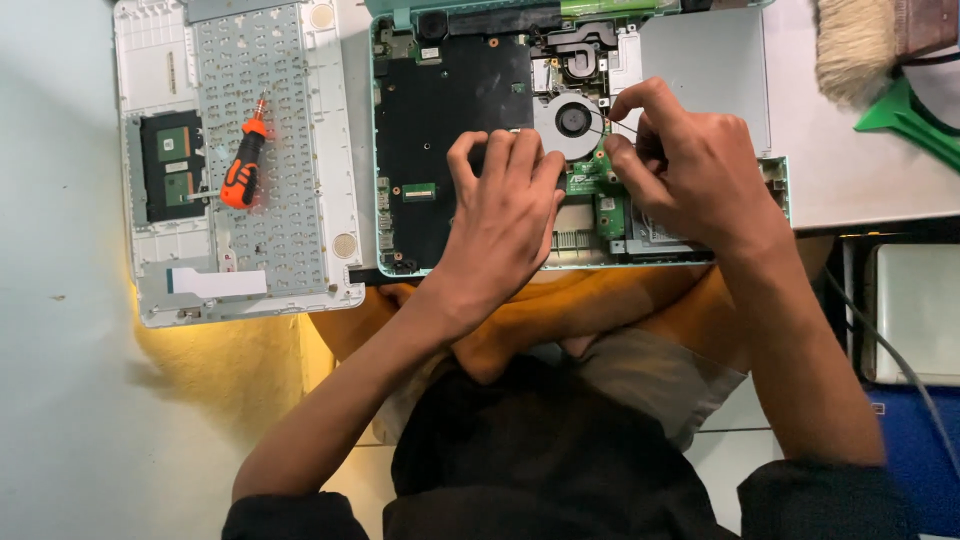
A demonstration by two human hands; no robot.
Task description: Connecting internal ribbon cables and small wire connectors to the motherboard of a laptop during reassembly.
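On the person's lap lies an opened laptop base (450, 150) with mint-green edges, its black board and round cooling fan (572, 122) uncovered. The left hand (500, 220) rests flat on the board, fingers bent and pressing down, holding nothing. The right hand (680, 170) is just right of the fan, its fingertips pinched together on a thin black wire (598, 122) that crosses the fan. This hand hides the small green circuit part under it. To the left, touching the base, lies the removed white keyboard cover (240, 160), underside up, and an orange screwdriver (243, 160) lies on it. At far right I see a pale brush (852, 45) and a green plastic tool (905, 118).
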